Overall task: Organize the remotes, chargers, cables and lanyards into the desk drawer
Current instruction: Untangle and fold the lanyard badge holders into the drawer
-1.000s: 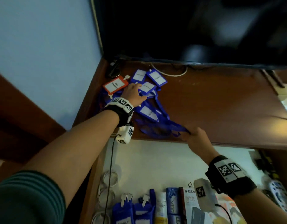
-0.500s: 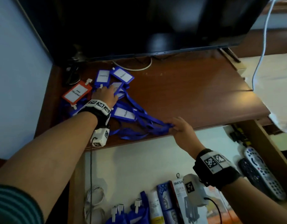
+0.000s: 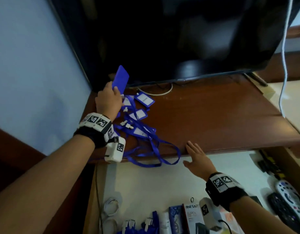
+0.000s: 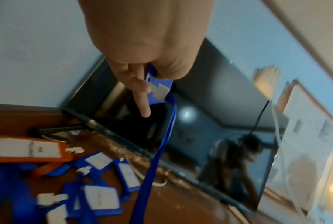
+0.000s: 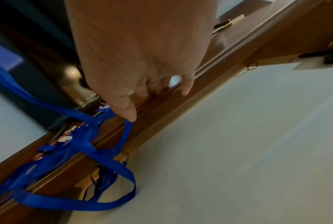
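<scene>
A blue badge holder (image 3: pixel 120 78) is pinched by the left hand (image 3: pixel 109 100) at upper centre, its strap (image 4: pixel 158 145) hanging to the lanyard pile (image 3: pixel 139 125) on the desk (image 3: pixel 213 119); the right hand (image 3: pixel 197 160), fingers straight, is laid on the desk edge above the open drawer (image 3: pixel 162 183)

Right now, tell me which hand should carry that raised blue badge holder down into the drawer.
Left. The left hand already grips the blue badge holder above the desk, strap trailing. The right hand lies open at the desk edge, holding nothing.
</scene>
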